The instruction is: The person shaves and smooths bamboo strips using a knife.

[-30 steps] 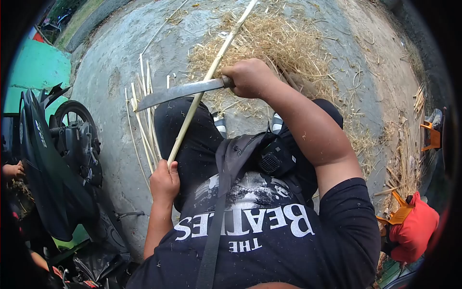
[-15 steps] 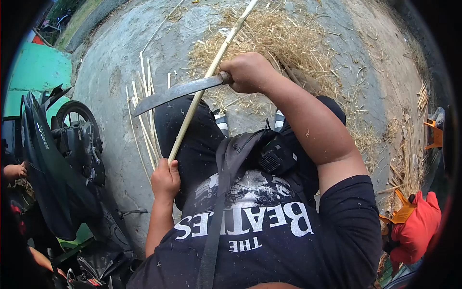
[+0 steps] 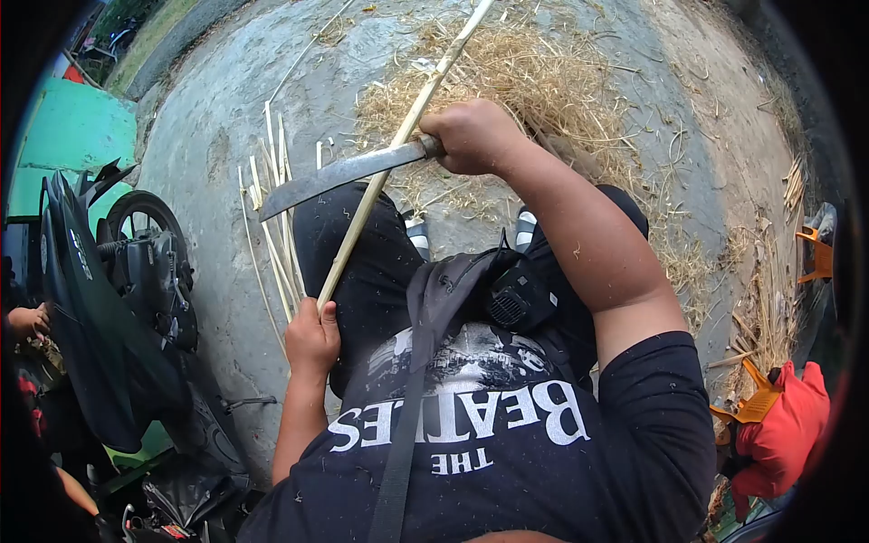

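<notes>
My left hand (image 3: 312, 339) is closed around the lower end of a long, pale bamboo strip (image 3: 367, 201), which slants up and away past my knee. In my right hand (image 3: 475, 136) is the handle of a machete (image 3: 339, 179) with a broad, slightly curved blade. The blade lies across the strip, its tip pointing left. Whether the edge bites into the strip, I cannot tell. Several thin pale strips (image 3: 282, 240) rest beside my left leg, partly hidden by it.
A heap of curly shavings (image 3: 534, 77) covers the concrete ground ahead. On the left stands a dark motorcycle (image 3: 109, 308), with part of another person's hand (image 3: 32, 321) behind it. At right are a person in red (image 3: 783, 425), an orange chair (image 3: 756, 398) and more strips (image 3: 769, 308).
My right hand and the machete have shifted slightly to the right. The strip's far end has also swung a little right, while my left hand stays almost in place.
</notes>
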Available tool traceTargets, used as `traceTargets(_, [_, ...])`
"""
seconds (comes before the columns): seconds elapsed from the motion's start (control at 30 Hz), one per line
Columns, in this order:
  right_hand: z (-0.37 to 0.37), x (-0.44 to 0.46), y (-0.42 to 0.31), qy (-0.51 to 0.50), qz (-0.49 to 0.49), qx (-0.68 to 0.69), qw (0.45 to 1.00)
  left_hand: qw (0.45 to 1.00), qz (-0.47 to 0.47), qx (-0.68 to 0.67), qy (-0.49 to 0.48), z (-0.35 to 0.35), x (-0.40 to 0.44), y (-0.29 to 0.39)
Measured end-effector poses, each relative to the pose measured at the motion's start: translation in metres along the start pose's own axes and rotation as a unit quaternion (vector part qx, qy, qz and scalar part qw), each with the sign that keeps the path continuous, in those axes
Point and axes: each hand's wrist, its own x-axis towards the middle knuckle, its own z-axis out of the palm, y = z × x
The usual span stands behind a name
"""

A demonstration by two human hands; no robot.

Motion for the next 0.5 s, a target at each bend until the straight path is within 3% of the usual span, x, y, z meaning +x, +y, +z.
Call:
traceTargets(0.03, [0.0, 0.003, 0.01, 0.002, 0.019, -0.001, 1.0, 1.0, -0.002, -0.007, 0.008, 0.003, 0.001, 0.0])
traceTargets(0.1, [0.011, 0.014, 0.04, 0.014, 0.177, 0.098, 0.979, 1.0, -0.006, -0.001, 0.009, 0.002, -0.001, -0.001])
traceTargets(0.17, [0.009, 0.015, 0.059, 0.007, 0.257, 0.15, 0.955, 1.0, -0.016, 0.02, 0.001, -0.004, -0.004, 0.003])
traceTargets(0.37, [-0.011, 0.004, 0.031, 0.009, 0.181, 0.099, 0.979, 1.0, -0.019, 0.01, -0.008, -0.007, -0.005, 0.004])
traceTargets(0.5, [-0.016, -0.002, -0.005, -0.041, 0.034, 0.026, 0.998, 1.0, -0.001, -0.006, -0.006, 0.004, -0.001, -0.002])
